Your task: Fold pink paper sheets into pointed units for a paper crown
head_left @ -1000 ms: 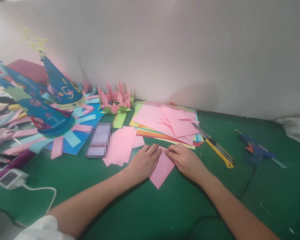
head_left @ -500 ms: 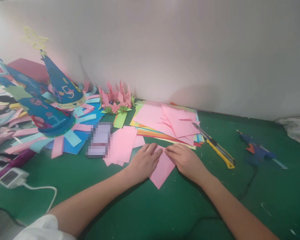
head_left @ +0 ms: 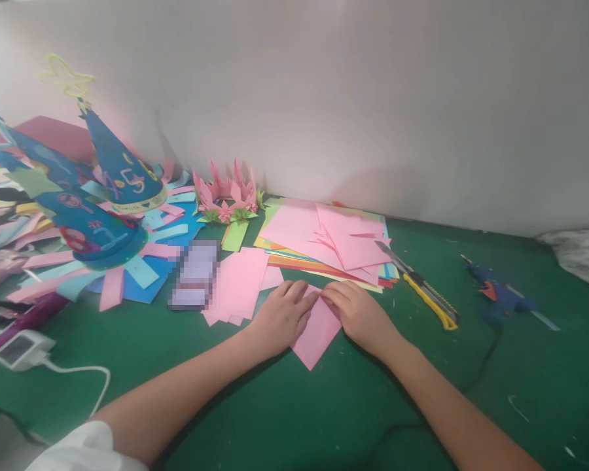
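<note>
A small pink sheet of paper (head_left: 317, 337) lies on the green table, turned so one corner points toward me. My left hand (head_left: 281, 320) rests over its left side, fingers closed and pressed onto the paper. My right hand (head_left: 360, 315) grips its right side, with fingertips meeting the left ones near the far corner. That far corner is partly hidden beneath my fingers. Just left of my hands are several pink paper pieces (head_left: 240, 281). Behind them lies a stack of coloured paper (head_left: 294, 226) with larger pink sheets on top.
A yellow utility knife (head_left: 429, 297) and a blue glue gun (head_left: 508, 294) lie to the right. At left are a phone (head_left: 194, 271), a white charger (head_left: 22, 350) with its cable, and decorated blue cone hats (head_left: 105, 226). A pink paper crown (head_left: 228, 196) stands near the wall.
My right hand has shifted slightly left, its fingertips now closer to my left hand's. The left hand and the pink paper stay nearly in place.
</note>
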A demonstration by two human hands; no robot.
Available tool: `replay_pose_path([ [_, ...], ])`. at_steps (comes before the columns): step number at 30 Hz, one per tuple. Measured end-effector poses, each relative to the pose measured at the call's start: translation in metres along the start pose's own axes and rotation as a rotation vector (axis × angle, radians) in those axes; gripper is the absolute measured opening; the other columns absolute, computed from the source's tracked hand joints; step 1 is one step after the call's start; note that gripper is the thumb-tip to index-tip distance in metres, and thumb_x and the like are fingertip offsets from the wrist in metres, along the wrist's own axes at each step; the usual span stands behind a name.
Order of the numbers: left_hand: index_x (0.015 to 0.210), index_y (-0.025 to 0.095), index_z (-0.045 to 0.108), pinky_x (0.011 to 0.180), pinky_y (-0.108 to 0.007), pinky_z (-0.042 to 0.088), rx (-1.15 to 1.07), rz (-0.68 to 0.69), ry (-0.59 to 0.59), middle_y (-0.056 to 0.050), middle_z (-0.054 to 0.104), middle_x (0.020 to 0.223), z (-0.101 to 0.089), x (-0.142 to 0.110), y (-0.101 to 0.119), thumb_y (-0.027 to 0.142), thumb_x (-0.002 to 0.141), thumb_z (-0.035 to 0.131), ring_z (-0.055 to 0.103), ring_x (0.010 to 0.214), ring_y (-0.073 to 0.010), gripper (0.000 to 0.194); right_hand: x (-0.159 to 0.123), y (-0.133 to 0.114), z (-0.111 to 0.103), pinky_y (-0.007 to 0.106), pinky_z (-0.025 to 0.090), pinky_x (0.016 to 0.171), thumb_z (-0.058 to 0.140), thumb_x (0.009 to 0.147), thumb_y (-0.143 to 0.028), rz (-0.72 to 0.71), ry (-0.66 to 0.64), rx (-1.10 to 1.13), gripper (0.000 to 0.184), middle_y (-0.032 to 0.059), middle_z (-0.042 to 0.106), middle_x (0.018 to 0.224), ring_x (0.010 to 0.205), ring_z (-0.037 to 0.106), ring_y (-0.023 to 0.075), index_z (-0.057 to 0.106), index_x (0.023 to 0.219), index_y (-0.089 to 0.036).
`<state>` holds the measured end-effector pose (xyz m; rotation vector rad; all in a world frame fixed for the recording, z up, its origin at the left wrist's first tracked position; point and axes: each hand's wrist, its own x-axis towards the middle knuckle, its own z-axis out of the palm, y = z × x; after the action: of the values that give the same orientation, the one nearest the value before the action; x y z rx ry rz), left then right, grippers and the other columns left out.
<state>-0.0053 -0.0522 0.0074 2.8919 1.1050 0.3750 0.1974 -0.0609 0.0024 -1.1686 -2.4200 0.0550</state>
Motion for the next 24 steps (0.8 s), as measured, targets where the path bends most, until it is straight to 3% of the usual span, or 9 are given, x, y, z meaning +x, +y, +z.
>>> replay_pose_path([
  [9, 0.126, 0.018, 0.047, 0.091, -0.037, 0.040, 0.015, 0.022, 0.004, -0.011, 0.049, 0.119, 0.001, 0.000, -0.001, 0.021, 0.091, 0.041, 0.046, 0.102, -0.0233, 0.036, 0.002, -0.001, 0.007, 0.039, 0.046, 0.078, 0.039, 0.091, -0.012, 0.026, -0.025, -0.069, 0.035, 0.0116, 0.059, 0.100, 0.089, 0.052, 0.0220, 0.059, 0.118, -0.017],
  [14, 0.127, 0.020, 0.046, 0.089, -0.037, 0.040, 0.029, 0.018, 0.011, -0.010, 0.049, 0.118, 0.000, -0.001, -0.002, 0.023, 0.092, 0.041, 0.047, 0.101, -0.0232, 0.036, 0.001, 0.003, -0.002, 0.036, 0.043, 0.073, 0.043, 0.090, -0.015, 0.027, 0.015, -0.096, 0.028, 0.0098, 0.059, 0.087, 0.081, 0.049, 0.0205, 0.068, 0.103, -0.016],
  [17, 0.125, 0.021, 0.048, 0.088, -0.036, 0.041, 0.023, 0.017, 0.011, -0.010, 0.050, 0.119, 0.001, -0.001, -0.002, 0.023, 0.092, 0.040, 0.047, 0.102, -0.0230, 0.033, -0.001, 0.008, -0.008, 0.035, 0.042, 0.072, 0.041, 0.088, -0.008, 0.012, 0.042, -0.091, 0.032, 0.0088, 0.060, 0.084, 0.080, 0.048, 0.0199, 0.071, 0.092, -0.017],
  [24, 0.124, 0.021, 0.049, 0.088, -0.036, 0.040, -0.002, 0.012, 0.019, -0.011, 0.050, 0.120, 0.003, -0.002, -0.002, 0.024, 0.093, 0.040, 0.047, 0.102, -0.0233, 0.033, -0.003, 0.011, -0.010, 0.036, 0.042, 0.071, 0.038, 0.081, -0.001, 0.061, 0.109, -0.014, 0.033, 0.0077, 0.061, 0.079, 0.078, 0.049, 0.0205, 0.066, 0.073, -0.017],
])
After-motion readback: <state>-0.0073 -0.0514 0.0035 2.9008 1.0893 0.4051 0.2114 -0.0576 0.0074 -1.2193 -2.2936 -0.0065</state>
